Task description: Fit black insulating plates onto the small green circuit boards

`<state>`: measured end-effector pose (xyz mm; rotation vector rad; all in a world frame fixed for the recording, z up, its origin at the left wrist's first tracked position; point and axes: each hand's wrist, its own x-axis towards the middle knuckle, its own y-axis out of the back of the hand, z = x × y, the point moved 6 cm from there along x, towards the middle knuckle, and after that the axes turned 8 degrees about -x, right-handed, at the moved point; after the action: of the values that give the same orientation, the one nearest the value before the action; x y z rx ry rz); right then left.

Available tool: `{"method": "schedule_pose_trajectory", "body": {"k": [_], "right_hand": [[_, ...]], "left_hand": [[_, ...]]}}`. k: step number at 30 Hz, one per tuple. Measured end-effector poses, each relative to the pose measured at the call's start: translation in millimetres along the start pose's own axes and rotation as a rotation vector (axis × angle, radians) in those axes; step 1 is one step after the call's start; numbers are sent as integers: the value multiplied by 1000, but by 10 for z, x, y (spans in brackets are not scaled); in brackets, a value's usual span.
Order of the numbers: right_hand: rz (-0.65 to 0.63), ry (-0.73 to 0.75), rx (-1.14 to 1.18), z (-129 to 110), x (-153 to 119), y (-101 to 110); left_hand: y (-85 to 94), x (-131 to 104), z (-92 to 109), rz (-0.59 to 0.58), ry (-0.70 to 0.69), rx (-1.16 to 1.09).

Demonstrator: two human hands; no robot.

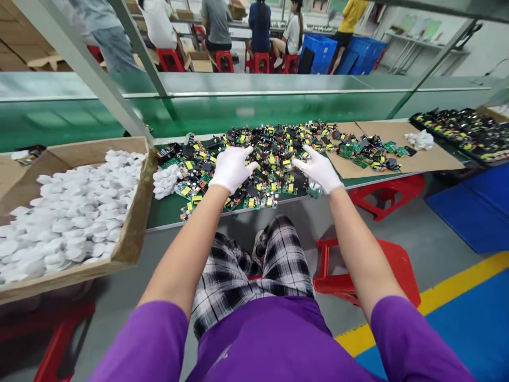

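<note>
A wide heap of small circuit boards [274, 159] with yellow, black and orange parts covers the green bench in front of me. My left hand [233, 167], in a white glove, is over the left part of the heap, its thumb and forefinger stretched apart. Over the right part is my right hand [319, 170], also gloved, with the fingers spread toward the boards. A single board [314, 189] shows just below that palm at the bench edge. Neither hand visibly grips anything. Whether the fingertips touch the boards I cannot tell.
At the left stands a cardboard box [133, 223] full of white rounded pieces [75, 217]. More white pieces [166, 180] lie beside the heap. Cardboard sheets [427, 154] and a black tray of parts [469, 130] are at the right. A red stool [397, 265] stands below. People sit beyond.
</note>
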<state>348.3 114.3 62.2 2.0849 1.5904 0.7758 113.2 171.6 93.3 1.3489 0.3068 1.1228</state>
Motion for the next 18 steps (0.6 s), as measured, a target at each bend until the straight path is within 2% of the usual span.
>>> {"method": "schedule_pose_trajectory", "body": {"k": [1, 3, 5, 6, 7, 9, 12, 15, 18], "right_hand": [[63, -12, -34, 92, -140, 77], [193, -127, -207, 364, -506, 197], [121, -237, -286, 672, -820, 107], [90, -257, -298, 798, -923, 29], [78, -271, -310, 904, -986, -50], [117, -300, -346, 1054, -1011, -168], [185, -313, -363, 1134, -926, -231], [193, -297, -345, 1128, -862, -171], [247, -280, -351, 1110, -822, -7]], "left_hand": [[53, -177, -40, 40, -14, 7], [168, -640, -133, 150, -19, 26], [217, -1085, -191, 251, -26, 70], [186, -1245, -198, 256, -23, 104], [107, -1345, -180, 204, -28, 134], [-78, -1397, -71, 106, -53, 155], [-353, -1240, 184, -2, -111, 136], [-586, -1049, 357, -86, -162, 122], [-723, -948, 352, -108, -128, 122]]}}
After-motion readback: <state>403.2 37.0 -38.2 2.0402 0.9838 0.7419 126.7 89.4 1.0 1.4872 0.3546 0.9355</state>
